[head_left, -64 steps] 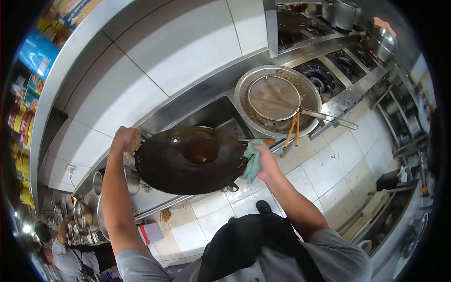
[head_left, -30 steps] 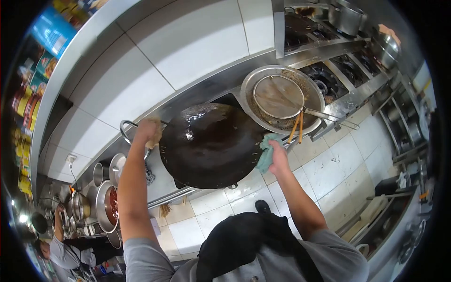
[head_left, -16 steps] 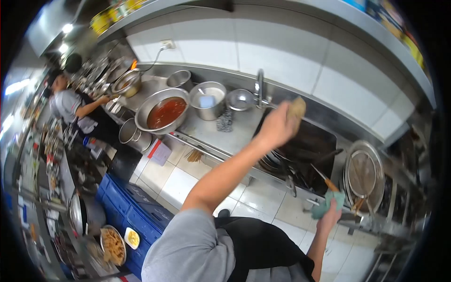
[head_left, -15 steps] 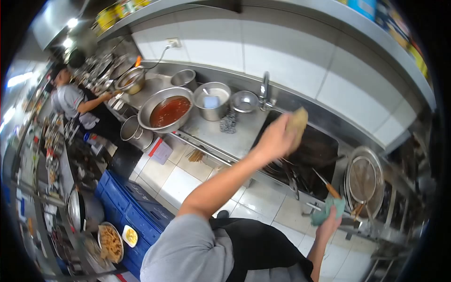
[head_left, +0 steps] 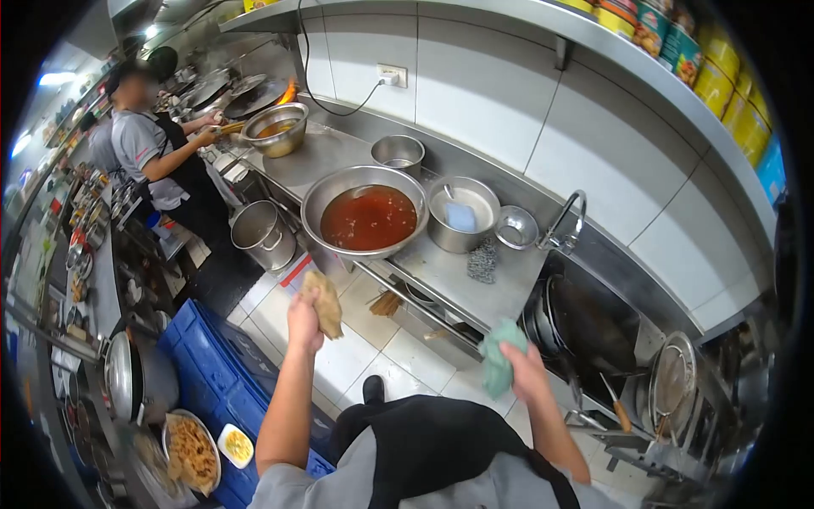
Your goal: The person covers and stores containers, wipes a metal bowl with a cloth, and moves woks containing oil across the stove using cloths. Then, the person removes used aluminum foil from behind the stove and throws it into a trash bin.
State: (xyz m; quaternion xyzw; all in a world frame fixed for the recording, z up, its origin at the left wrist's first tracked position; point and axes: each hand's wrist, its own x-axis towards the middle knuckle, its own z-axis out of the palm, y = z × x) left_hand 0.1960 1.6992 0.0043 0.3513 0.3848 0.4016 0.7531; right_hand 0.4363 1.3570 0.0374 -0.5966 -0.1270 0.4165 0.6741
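Note:
My left hand (head_left: 303,322) is closed around a folded tan cloth (head_left: 325,307), held over the tiled floor between the blue bins and the counter. A crumpled green cloth (head_left: 496,363) is gripped in my right hand (head_left: 527,371), near the counter's front edge by the sink. Ahead of both hands, a wide steel bowl (head_left: 312,222) of red-brown liquid stands on the counter. Beside it are a steel pot (head_left: 454,241) with a light-blue item inside, a metal scouring pad (head_left: 482,264) and a small steel bowl (head_left: 515,227).
Dark pans (head_left: 585,318) lie in the sink under a faucet (head_left: 573,222). Strainers (head_left: 676,373) stand at the right. Blue bins (head_left: 203,360) are at my left, beside a bowl of fried food (head_left: 192,450). A co-worker (head_left: 153,144) stands at the far left near a flame.
My left hand has swung from above the sink to the left with the tan cloth. My right hand has moved left with the green cloth. The view has turned left.

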